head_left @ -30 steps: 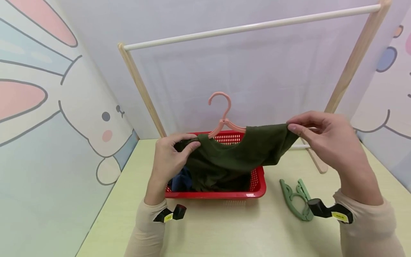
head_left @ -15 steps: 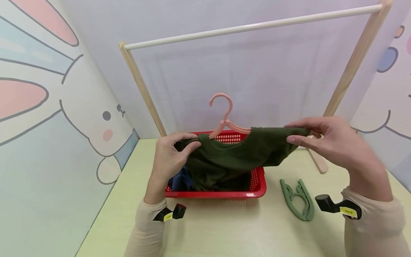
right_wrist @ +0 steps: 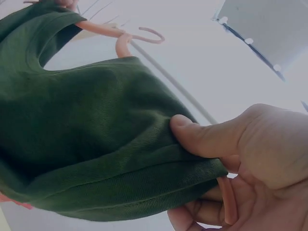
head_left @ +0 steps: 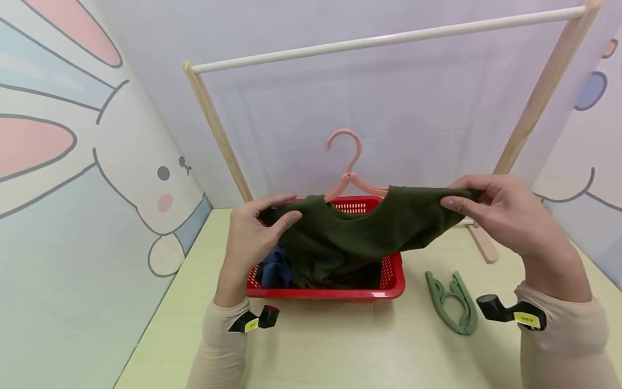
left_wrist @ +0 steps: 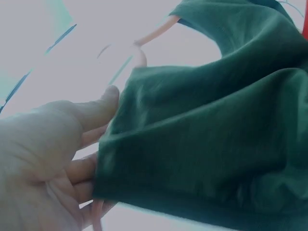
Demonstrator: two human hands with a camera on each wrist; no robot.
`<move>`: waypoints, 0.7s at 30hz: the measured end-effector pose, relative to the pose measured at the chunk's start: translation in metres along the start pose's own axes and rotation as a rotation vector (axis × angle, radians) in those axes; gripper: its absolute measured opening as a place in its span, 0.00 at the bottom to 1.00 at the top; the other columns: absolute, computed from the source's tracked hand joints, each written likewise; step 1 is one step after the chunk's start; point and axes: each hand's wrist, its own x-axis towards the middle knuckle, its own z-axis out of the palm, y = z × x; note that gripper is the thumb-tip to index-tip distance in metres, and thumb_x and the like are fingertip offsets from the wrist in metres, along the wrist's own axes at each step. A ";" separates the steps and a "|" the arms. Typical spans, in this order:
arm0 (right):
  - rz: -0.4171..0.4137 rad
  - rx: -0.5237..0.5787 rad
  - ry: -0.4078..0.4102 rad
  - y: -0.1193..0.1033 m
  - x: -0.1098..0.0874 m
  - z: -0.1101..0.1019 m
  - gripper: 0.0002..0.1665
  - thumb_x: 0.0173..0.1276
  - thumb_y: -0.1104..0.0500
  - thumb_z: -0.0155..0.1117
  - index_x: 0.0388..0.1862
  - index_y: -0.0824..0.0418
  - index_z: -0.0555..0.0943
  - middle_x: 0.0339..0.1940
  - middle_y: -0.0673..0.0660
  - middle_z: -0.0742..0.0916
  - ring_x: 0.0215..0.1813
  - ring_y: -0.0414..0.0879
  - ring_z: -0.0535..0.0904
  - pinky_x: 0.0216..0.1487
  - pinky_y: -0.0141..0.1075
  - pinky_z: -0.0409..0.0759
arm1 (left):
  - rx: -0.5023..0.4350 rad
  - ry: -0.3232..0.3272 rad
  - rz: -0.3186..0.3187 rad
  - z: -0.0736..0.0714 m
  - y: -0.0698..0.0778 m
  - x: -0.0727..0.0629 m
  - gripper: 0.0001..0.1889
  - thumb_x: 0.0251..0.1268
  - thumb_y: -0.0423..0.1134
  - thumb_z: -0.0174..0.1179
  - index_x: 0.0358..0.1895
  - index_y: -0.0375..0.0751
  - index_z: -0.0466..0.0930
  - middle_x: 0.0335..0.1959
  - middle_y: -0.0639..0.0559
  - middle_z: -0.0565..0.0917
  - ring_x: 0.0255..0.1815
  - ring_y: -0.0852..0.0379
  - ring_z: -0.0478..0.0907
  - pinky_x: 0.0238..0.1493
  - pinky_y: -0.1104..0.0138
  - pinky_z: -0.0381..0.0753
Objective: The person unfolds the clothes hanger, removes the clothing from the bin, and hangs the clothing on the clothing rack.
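Observation:
A dark green T-shirt (head_left: 359,232) is stretched between both hands over the red basket, on a pink hanger (head_left: 358,147) whose hook rises above the neckline. My left hand (head_left: 248,232) holds the left sleeve, thumb in front and fingers behind; in the left wrist view a hanger end (left_wrist: 97,215) shows below the sleeve by the fingers. My right hand (head_left: 515,216) grips the right sleeve, thumb on the cloth. From that sleeve's opening a pink hanger tip (right_wrist: 228,199) sticks out against the fingers in the right wrist view. The shirt's lower part hangs into the basket.
The red basket (head_left: 320,294) also holds dark blue cloth (head_left: 275,270). A green folded hanger (head_left: 469,313) lies on the table right of it. Behind stands a rack with a white rail (head_left: 389,40) and wooden posts (head_left: 549,86). Walls close in at left, back and right.
The right hand has shifted right along its sleeve, thumb now further over the cloth. The left thumb and fingers have spread a little. Hanger hook and neckline have moved slightly up and right.

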 end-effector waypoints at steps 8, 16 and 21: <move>0.032 0.060 0.082 0.008 -0.004 -0.013 0.05 0.79 0.60 0.75 0.49 0.60 0.94 0.34 0.49 0.93 0.35 0.40 0.84 0.38 0.29 0.73 | -0.020 0.107 -0.055 -0.011 -0.008 0.002 0.09 0.78 0.37 0.73 0.55 0.44 0.95 0.44 0.50 0.94 0.42 0.56 0.82 0.43 0.70 0.78; 0.056 0.073 0.117 0.008 -0.007 -0.016 0.07 0.80 0.60 0.75 0.49 0.62 0.93 0.34 0.49 0.93 0.34 0.42 0.85 0.40 0.27 0.75 | -0.036 0.116 -0.055 -0.011 -0.010 0.005 0.10 0.80 0.38 0.71 0.57 0.43 0.94 0.42 0.48 0.93 0.39 0.56 0.81 0.44 0.68 0.78; 0.050 0.113 0.149 0.007 -0.005 -0.011 0.07 0.78 0.61 0.76 0.48 0.64 0.93 0.32 0.49 0.93 0.31 0.41 0.85 0.39 0.26 0.76 | -0.025 0.181 -0.125 -0.026 -0.017 -0.002 0.15 0.82 0.39 0.68 0.66 0.43 0.90 0.53 0.47 0.93 0.50 0.58 0.85 0.58 0.69 0.81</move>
